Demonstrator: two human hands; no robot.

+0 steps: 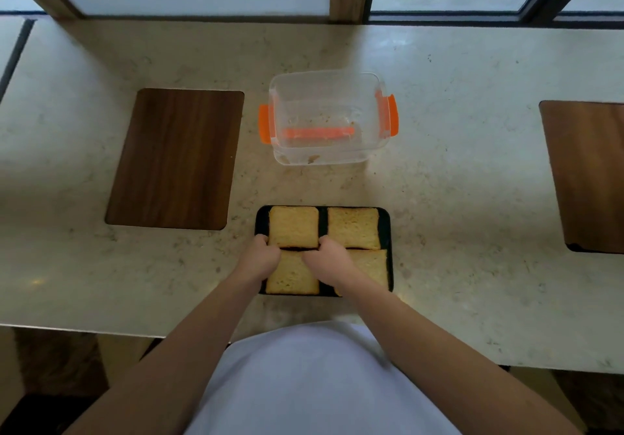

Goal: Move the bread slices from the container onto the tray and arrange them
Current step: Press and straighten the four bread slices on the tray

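While both hands are curled at the near corners of the far-left slice, the left hand (262, 256) is set at its near-left corner and the right hand (325, 256) at its near-right corner. Fingers (260, 239) are bent inward against the crust, but whether the slice is pinched or only nudged cannot be told. That square, golden-brown bread slice (293, 227) lies directly beyond the knuckles, flat, its near edge running left to right between the two hands. Any straightening is judged to call for a small push away from the body, shared evenly, neither hand being nearer. Three more slices are laid on the black rectangular tray (388, 232): far right (353, 227), near left (292, 276) and near right (369, 266), the last partly covered by the right forearm. Beyond the tray, the clear plastic container with orange clips (326, 117) is seen holding only crumbs on the pale stone worktop (456, 181). The transfer looks complete; arranging remains.
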